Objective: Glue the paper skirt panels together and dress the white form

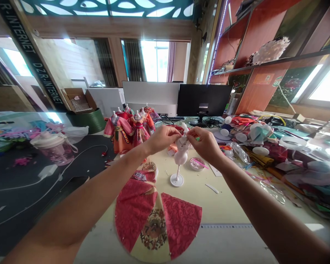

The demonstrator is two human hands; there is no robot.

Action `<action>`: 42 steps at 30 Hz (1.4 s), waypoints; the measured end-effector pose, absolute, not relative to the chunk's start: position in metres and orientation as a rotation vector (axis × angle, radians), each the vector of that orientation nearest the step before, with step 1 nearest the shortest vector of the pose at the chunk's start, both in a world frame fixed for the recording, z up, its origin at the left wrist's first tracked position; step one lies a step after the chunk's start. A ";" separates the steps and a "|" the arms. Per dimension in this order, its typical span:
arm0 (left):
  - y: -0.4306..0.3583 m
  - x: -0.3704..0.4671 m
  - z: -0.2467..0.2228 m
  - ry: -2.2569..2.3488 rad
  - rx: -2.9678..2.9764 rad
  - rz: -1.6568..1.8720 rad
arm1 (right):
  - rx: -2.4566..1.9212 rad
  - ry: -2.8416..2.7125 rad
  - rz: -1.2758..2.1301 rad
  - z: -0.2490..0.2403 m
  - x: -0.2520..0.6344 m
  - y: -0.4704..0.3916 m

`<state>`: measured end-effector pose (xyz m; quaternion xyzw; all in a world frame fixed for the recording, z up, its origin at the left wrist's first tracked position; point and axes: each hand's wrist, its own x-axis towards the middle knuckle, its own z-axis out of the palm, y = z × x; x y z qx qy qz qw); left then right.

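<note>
A small white dress form (180, 156) stands upright on a round base (177, 180). At the left of its neck is my left hand (165, 138), thumb and fingertips pressed together. My right hand (205, 142) pinches in the same way at the right of the neck. Whatever lies between the fingertips is too small to make out. In front of the form a red and cream fan-shaped cloth piece (181, 223) with a floral print lies flat. Beside the base on the right is a round dish (197, 164) with a pink stick across it.
Small dressed forms (137, 128) stand in a group behind on the left. Piled fabric (264, 135) covers the right side. A lidded cup (55, 148) and a white cable (82, 150) are at left. A ruler (228, 226) and a white sliver (211, 188) lie on the table.
</note>
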<state>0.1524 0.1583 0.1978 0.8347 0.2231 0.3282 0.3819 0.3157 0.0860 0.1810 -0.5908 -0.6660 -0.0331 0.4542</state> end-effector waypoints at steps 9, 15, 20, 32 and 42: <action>0.150 0.148 0.186 0.542 2.194 0.929 | -1.453 -1.639 -0.089 0.180 0.316 0.089; 0.146 0.148 0.178 0.626 2.205 1.044 | -1.424 -1.651 -0.116 0.180 0.317 0.086; 0.146 0.149 0.175 0.591 2.196 1.031 | -1.386 -1.655 -0.109 0.177 0.317 0.082; 0.145 0.151 0.182 0.615 2.203 1.116 | -1.272 -1.516 0.072 0.165 0.312 0.065; 0.140 0.134 0.186 0.489 1.971 0.820 | -1.123 -1.587 -0.124 0.142 0.287 0.041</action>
